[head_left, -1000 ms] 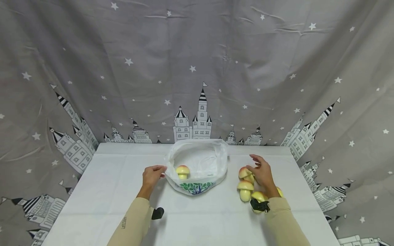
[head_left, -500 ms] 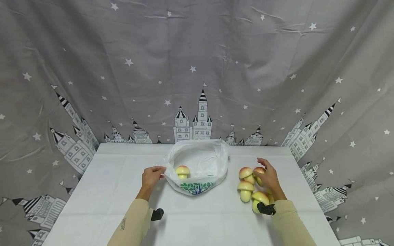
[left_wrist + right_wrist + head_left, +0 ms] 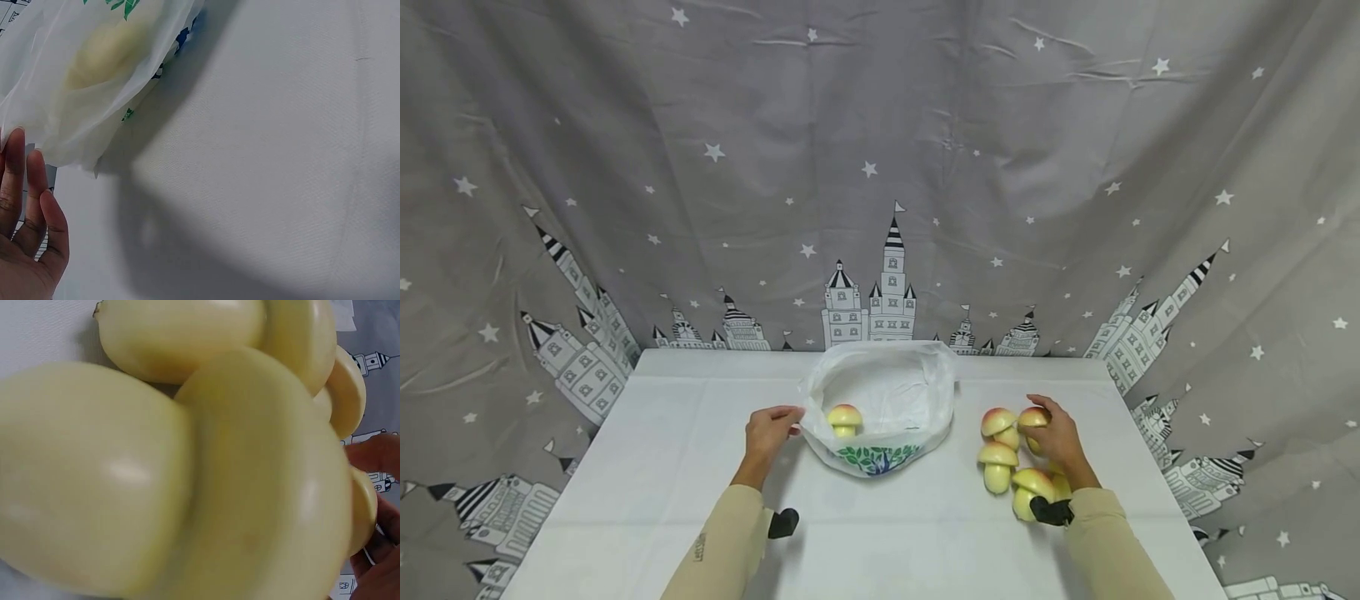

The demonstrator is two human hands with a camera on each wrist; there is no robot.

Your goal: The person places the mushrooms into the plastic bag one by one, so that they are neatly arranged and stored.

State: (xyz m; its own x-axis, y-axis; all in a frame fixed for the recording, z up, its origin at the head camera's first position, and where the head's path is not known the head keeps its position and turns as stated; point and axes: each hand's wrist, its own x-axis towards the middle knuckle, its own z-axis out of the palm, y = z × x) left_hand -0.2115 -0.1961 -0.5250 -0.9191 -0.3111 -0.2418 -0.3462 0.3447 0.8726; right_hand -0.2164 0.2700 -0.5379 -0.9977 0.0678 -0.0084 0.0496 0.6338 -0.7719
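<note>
My left hand [image 3: 767, 437] pinches the left rim of a white plastic bag [image 3: 934, 425] with a green leaf print. The bag's mouth stands wide, and one toy mushroom [image 3: 845, 417] with a yellow stem and reddish cap lies inside. In the left wrist view, straight fingers [image 3: 36, 181] show beside the bag's thin wall [image 3: 81, 144]. At the right, my right hand [image 3: 1062, 442] holds a mushroom [image 3: 1033, 420] by its cap, thumb and fingers on opposite sides. The right wrist view shows that cap [image 3: 362, 515] between them, partly hidden by a nearer mushroom [image 3: 262, 475].
More mushrooms lie close around the right hand: one at the back left [image 3: 1000, 423], one below it [image 3: 997, 467], another in front [image 3: 1032, 492], and one partly under the wrist. A grey castle-print curtain [image 3: 880, 167] hangs behind the white table [image 3: 880, 542].
My right hand has moved right and toward me, off the left back mushroom and onto the one beside it, settling slightly lower. The left hand and bag have stayed put.
</note>
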